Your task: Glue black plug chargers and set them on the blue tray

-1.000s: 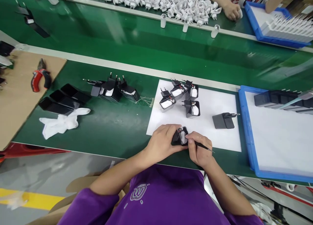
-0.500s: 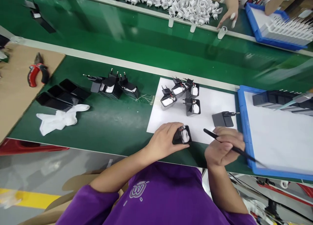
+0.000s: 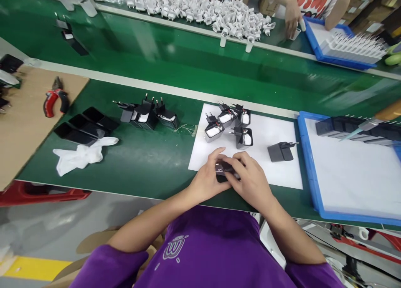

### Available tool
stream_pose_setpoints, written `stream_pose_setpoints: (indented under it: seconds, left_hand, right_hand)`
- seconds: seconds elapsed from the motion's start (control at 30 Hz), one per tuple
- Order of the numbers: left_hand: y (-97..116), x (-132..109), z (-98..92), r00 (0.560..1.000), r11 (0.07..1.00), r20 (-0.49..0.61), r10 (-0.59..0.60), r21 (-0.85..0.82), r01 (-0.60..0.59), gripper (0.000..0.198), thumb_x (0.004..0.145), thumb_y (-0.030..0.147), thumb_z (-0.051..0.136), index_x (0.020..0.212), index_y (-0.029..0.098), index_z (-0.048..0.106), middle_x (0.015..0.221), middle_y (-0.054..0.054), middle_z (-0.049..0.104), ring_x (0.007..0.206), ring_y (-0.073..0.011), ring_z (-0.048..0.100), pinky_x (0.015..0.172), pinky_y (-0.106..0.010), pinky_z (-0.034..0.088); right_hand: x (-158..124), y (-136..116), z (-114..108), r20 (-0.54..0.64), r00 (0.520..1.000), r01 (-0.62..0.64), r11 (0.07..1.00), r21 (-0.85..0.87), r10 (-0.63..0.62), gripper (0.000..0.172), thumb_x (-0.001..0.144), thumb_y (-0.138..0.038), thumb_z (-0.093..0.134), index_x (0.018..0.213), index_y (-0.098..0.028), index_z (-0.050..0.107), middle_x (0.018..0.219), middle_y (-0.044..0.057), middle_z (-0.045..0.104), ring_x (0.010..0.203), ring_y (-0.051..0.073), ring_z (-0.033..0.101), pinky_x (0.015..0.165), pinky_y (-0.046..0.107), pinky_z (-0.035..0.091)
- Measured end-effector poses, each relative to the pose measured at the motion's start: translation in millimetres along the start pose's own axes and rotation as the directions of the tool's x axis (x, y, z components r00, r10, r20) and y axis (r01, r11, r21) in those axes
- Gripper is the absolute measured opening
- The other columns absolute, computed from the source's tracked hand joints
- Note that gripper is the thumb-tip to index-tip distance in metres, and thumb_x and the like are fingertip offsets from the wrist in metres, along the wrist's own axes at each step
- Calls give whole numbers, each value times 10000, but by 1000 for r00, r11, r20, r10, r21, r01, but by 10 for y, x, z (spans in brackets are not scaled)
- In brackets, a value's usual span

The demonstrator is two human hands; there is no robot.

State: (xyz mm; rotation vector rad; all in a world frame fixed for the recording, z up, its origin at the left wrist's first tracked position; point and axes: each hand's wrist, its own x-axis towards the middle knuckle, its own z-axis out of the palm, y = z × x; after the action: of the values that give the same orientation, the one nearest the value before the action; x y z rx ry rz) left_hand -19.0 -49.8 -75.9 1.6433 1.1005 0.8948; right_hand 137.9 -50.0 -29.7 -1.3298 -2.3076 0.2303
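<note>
A black power adapter (image 3: pixel 223 167) is held between both my hands near the front edge of the bench. My left hand (image 3: pixel 207 177) grips it from the left, thumb below. From the right, my right hand (image 3: pixel 250 177) has its fingers closed over the top and right side. Much of the adapter is hidden by fingers. Beyond them, on a white sheet (image 3: pixel 266 133), stand several open black adapters (image 3: pixel 244 137) with white material inside and their pin caps tilted off. A closed adapter (image 3: pixel 280 151) rests farther right on the sheet.
A blue-rimmed tray (image 3: pixel 308 167) with a row of black adapters (image 3: pixel 341 127) stands right. Left are more open adapters (image 3: pixel 145 114), empty black cases (image 3: pixel 79 127), a white glove (image 3: pixel 81 154) and red-handled pliers (image 3: pixel 55 101). A co-worker's hand (image 3: pixel 293 18) is across the raised ledge.
My right hand has moved left onto the adapter; the thin black tool it held is out of sight. The co-worker's hand has picked up a white case from the ledge.
</note>
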Motion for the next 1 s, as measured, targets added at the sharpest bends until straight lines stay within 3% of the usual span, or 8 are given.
stream_pose_setpoints:
  seconds: [0.1,0.2,0.27,0.4,0.53,1.0]
  left_hand:
    - [32,11,6,1000,1000,-9,6,12,-6,851,697,208,735,1369,254,215,1193,-96,561,1093,-246,611,936,-420,512]
    - [38,18,16,999,998,-7,53,35,-53,846,703,202,731,1366,247,207,1176,-93,561,1126,-244,584,967,-434,489]
    - [35,21,19,998,997,0,58,43,-57,840,703,196,728,1364,246,210,1174,-92,559,1129,-246,581,972,-440,485]
    - [38,22,10,999,998,17,39,48,-39,832,690,177,723,1353,243,225,1199,-100,550,1141,-258,582,983,-450,478]
    - [48,20,2,999,998,22,26,51,-28,821,683,174,722,1343,240,240,1208,-99,553,1139,-261,586,980,-452,481]
    - [100,21,-10,999,996,32,-14,86,11,778,700,194,726,1335,236,278,1193,-81,587,1134,-246,594,990,-434,483]
  right_hand:
    - [-26,93,-33,-96,986,-110,968,224,135,217,883,-216,579,1089,-205,646,1007,81,625,774,164,619,671,299,545]
    - [-71,226,-62,-116,969,-163,919,358,217,171,882,-280,609,1038,-226,655,1058,62,672,607,109,580,562,266,517]
    - [-99,308,-69,-87,979,-137,912,387,184,168,883,-286,609,1033,-224,650,1081,64,693,665,129,632,553,267,520]
    - [-125,399,-88,-7,1000,-12,923,386,16,181,906,-274,578,1068,-229,644,1108,75,697,1041,198,661,829,314,569]
    - [-107,414,-109,56,998,1,933,361,-23,190,917,-290,557,1073,-232,650,1135,86,670,1035,189,661,842,299,566]
    - [-18,482,-132,113,992,13,916,401,-64,176,923,-258,551,1075,-214,627,1085,87,665,1029,177,646,856,312,555]
